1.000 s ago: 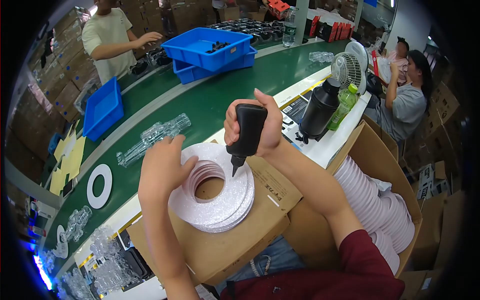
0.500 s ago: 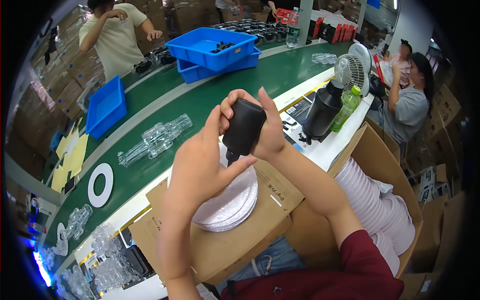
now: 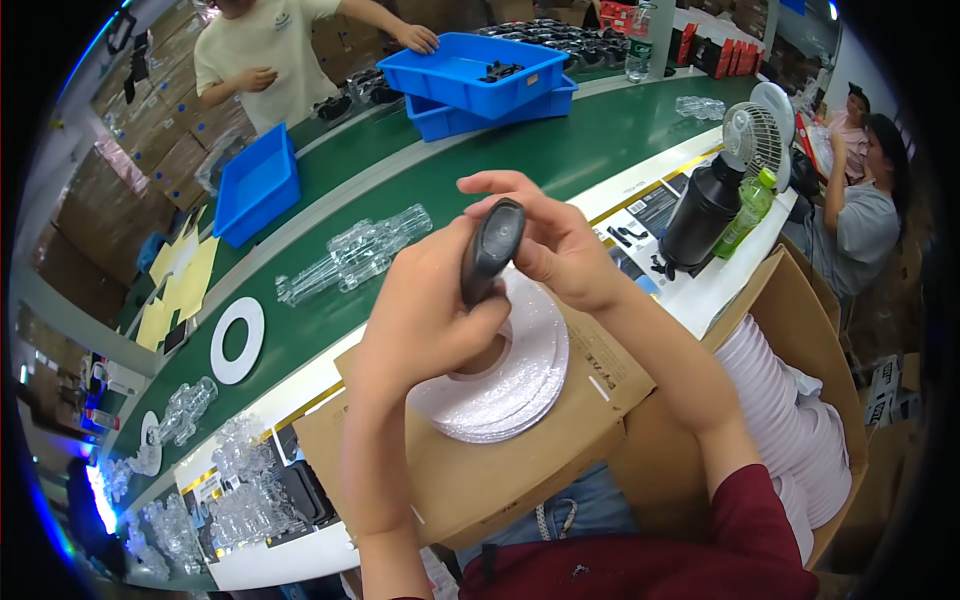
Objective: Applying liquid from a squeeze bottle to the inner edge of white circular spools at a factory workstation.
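Observation:
A small black squeeze bottle is wrapped by the fingers of my left hand, its base turned up toward me. Its lower end is hidden by that hand. My right hand is at the bottle's right side, fingers apart and loosely curved behind it, with the thumb near its side. Whether the right fingertips touch the bottle is hard to make out. Below both hands lies a stack of pale, glittery ring-shaped discs, its centre hole partly covered by my left hand. The stack rests on a closed cardboard box.
An open carton at right holds many pale discs. On the green conveyor lie a white ring, clear plastic packaging and blue trays. A black bottle, a green bottle and a fan stand right. A co-worker stands opposite.
The squeeze bottle has tipped so its base faces me, and it sits more in my left hand. My right hand has loosened around it. The co-worker's hand has reached to a blue tray.

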Tool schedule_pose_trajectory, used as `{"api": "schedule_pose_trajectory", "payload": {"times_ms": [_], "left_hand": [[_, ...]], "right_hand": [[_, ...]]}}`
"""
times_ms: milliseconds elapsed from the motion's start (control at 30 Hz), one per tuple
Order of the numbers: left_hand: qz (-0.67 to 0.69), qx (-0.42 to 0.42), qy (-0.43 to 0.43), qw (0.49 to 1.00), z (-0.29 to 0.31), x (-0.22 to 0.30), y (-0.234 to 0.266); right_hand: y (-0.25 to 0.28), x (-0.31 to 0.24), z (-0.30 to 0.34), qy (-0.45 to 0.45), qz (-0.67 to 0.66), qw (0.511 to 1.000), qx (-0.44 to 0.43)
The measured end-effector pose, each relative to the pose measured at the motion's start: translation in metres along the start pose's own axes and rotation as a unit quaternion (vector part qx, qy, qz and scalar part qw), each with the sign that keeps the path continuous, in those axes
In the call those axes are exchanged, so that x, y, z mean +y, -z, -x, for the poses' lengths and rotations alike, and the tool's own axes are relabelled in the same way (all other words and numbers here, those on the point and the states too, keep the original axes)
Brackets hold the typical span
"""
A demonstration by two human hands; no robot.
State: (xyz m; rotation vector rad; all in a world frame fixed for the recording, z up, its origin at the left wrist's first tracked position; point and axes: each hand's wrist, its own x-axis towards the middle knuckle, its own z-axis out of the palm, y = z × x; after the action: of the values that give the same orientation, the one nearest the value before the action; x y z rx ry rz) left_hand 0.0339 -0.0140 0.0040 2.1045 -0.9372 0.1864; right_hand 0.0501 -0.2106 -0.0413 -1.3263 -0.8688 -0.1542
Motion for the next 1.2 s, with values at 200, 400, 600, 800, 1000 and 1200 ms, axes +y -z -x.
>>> {"api": "schedule_pose_trajectory", "payload": {"times_ms": [200,400,600,800,1000,1200], "left_hand": [[0.187,0.068,-0.057,0.978,-0.006,0.001,-0.015],[0.362,0.029,0.047,0.931,0.001,0.003,-0.007],[0.416,0.019,0.050,0.908,0.003,-0.002,-0.005],[0.398,0.086,-0.003,0.913,0.001,0.001,-0.010],[0.352,0.090,0.012,0.932,0.004,0.008,0.000],[0.434,0.069,-0.015,0.898,0.005,0.003,0.003]], "right_hand": [[-0.007,-0.004,0.001,0.041,0.054,0.997,0.023],[-0.017,-0.008,0.003,0.014,0.048,0.999,0.011],[-0.018,-0.010,0.005,0.008,0.027,0.997,0.065],[-0.016,-0.010,0.007,0.002,0.090,0.996,0.003],[-0.017,-0.009,0.005,-0.006,0.100,0.995,-0.018],[-0.016,-0.012,0.006,-0.081,-0.056,0.995,0.017]]}}
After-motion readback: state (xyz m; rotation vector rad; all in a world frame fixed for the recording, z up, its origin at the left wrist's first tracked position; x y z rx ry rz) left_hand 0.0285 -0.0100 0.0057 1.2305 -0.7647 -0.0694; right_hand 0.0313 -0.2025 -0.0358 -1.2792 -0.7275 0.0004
